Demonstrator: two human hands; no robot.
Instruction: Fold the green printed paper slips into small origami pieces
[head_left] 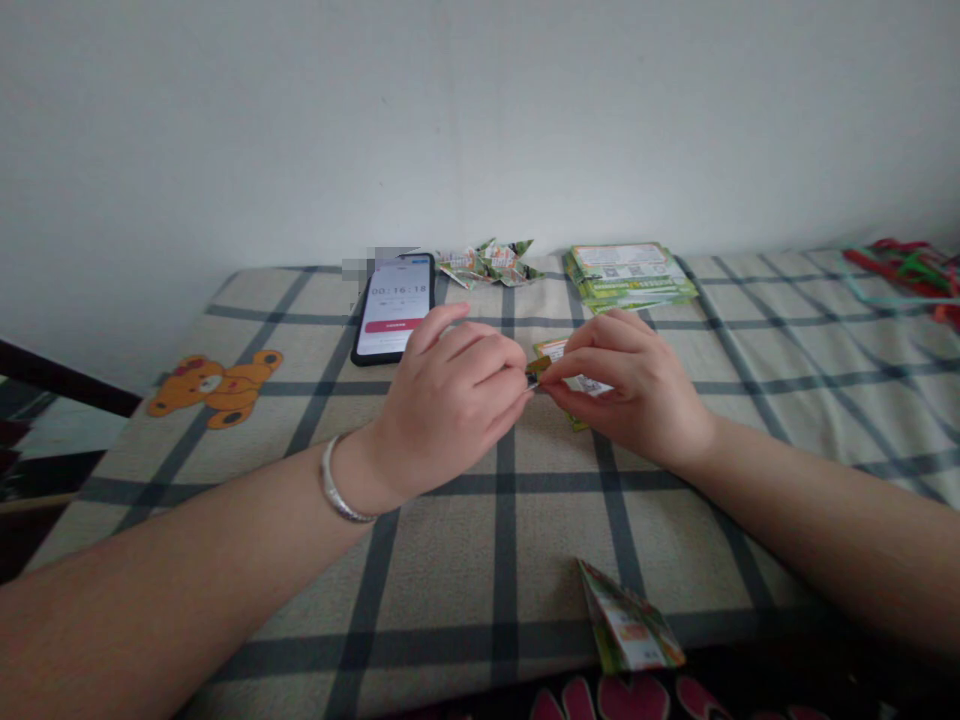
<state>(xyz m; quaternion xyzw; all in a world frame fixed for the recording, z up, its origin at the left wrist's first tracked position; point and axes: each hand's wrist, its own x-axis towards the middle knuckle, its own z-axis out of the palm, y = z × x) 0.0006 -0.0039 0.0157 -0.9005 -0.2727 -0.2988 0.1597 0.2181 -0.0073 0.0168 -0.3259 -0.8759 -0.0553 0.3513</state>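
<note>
A small, dark, folded piece of printed paper [533,380] is held just right of the frame's centre. It is pinched between the thumb and forefinger of the right hand [641,390]. The curled, gathered fingers of the left hand [454,405] are brought against its left side; whether they are clamped on it cannot be told. Behind the right fingers, a green-and-yellow printed paper sheet [553,349] is partly hidden. A folded triangular green-and-white paper piece [636,635] is seen at lower right of centre, and a stack of green-and-white printed paper cards [626,268] at upper right of centre.
</note>
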